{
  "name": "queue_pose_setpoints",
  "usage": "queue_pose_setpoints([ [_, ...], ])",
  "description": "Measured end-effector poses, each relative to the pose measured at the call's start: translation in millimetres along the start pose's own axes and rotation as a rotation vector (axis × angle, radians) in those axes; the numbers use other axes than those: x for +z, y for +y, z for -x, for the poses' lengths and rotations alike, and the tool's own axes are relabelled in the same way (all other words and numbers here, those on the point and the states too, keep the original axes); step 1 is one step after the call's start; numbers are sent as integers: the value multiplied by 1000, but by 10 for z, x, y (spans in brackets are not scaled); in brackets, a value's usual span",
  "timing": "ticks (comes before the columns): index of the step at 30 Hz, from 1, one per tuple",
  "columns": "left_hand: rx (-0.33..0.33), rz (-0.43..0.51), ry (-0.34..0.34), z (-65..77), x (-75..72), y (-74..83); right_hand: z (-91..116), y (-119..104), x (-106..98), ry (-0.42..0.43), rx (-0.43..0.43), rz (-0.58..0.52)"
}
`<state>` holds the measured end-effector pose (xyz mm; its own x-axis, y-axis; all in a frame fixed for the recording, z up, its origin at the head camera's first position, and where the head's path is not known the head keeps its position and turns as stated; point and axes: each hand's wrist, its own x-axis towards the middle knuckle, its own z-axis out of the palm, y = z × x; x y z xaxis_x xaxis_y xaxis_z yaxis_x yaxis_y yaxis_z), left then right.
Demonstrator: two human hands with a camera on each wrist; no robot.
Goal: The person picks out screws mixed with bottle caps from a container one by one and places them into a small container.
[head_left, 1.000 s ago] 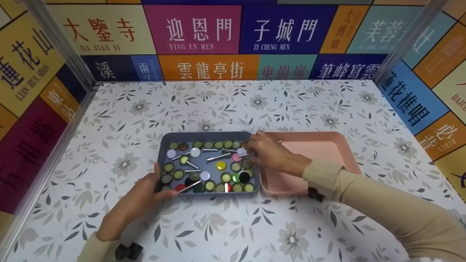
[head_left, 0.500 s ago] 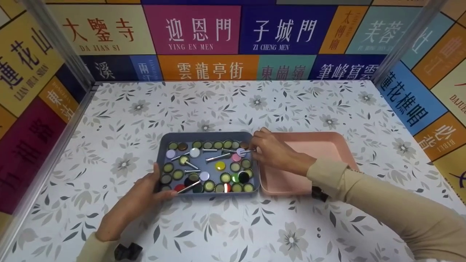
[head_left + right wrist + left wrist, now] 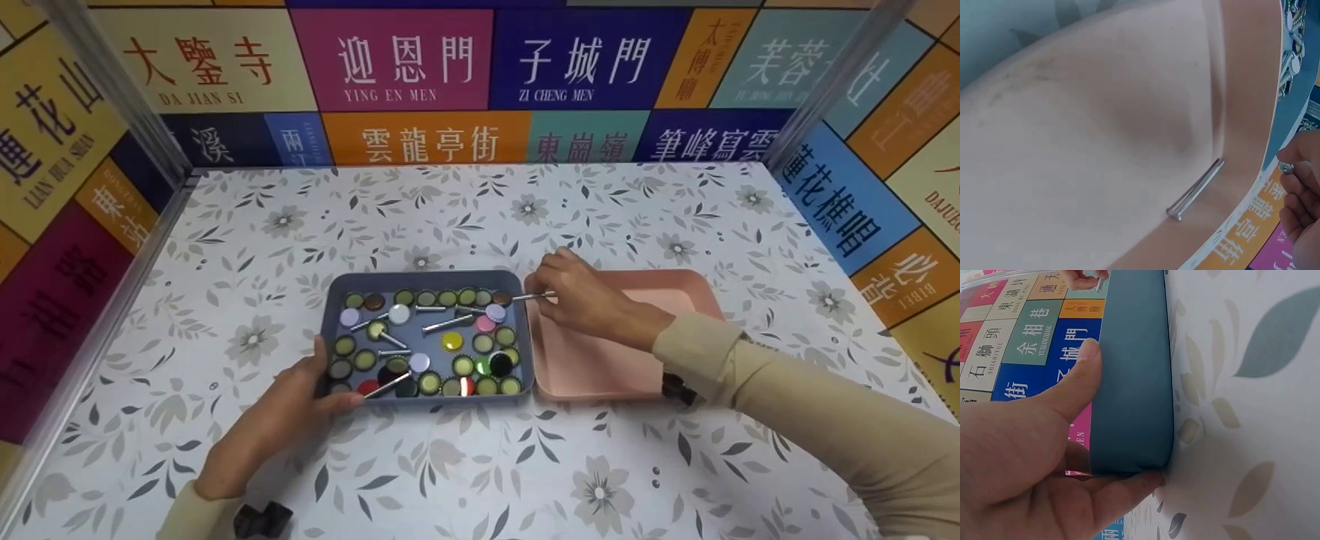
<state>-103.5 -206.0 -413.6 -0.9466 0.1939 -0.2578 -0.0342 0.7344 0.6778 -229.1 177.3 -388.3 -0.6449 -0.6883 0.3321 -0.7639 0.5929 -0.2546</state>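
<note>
My left hand [image 3: 289, 397] grips the left front corner of a blue-grey tray [image 3: 427, 283]. In the left wrist view its thumb lies along the rim and its fingers reach round the corner of the tray [image 3: 1131, 382]. Bottle caps, several face down, and loose nails [image 3: 448, 324] fill this tray. Over the left edge of the pink tray [image 3: 607, 371], my right hand [image 3: 581, 296] pinches a nail [image 3: 533, 296] whose tip points left toward the blue-grey tray. Two nails [image 3: 1196, 191] lie side by side in a corner of the pink tray, seen from the right wrist.
Both trays stand side by side on a white leaf-patterned table [image 3: 480, 232]. Walls with coloured lettered panels [image 3: 427, 139] enclose the back and sides. Clear-looking posts [image 3: 139, 105] rise at the back corners.
My right hand has drawn a nail up from the blue-grey tray's right end and moved right with it, to the pink tray's left edge. The left hand has stayed on its corner.
</note>
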Motion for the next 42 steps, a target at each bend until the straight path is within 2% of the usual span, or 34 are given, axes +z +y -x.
queue_pose_setpoints([
  [5,4,-3,7,1,1,5,55,80,-23,8,4,20],
  [11,4,10,-10,6,4,-6,118,185,3,66,-43,59],
  [14,1,11,-11,4,3,-7,135,223,10,75,-27,67],
  [18,-13,2,-12,17,-4,1,137,250,13,25,45,68],
  [24,23,-23,-6,27,-7,-6,132,276,16,-62,122,59],
  [42,46,15,5,17,-9,-5,16,288,104,-157,150,94],
])
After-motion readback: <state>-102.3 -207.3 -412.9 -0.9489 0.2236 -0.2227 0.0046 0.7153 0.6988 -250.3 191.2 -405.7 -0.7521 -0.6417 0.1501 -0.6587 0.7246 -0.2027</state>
